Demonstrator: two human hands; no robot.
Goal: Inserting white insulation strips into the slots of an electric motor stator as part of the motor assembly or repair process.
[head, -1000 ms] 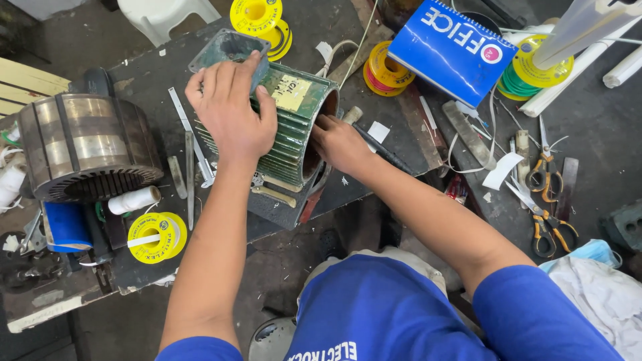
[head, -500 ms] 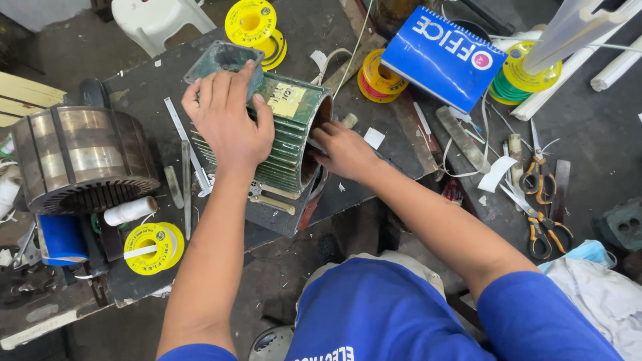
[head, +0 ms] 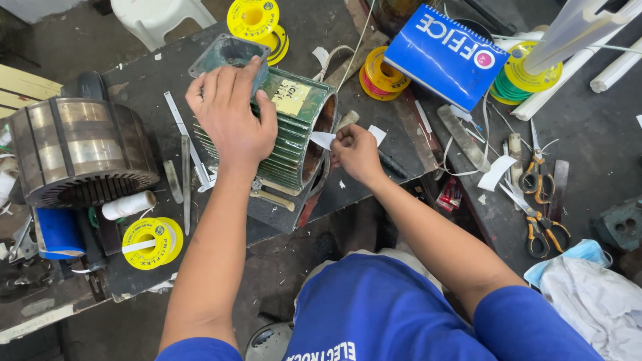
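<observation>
Paper slip pinched in your right hand fingers — beside open end of motor housing, axis rightward; left hand flat, pressing on top.

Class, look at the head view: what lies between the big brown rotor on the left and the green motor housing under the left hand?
In the head view, flat metal strips lie on the dark bench between rotor and green motor housing.

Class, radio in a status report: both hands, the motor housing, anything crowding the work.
Left hand flat on top of green motor housing. Right hand pinching white paper slip at housing's open end. Metal strips and scissors lie nearby, not blocking.
</observation>
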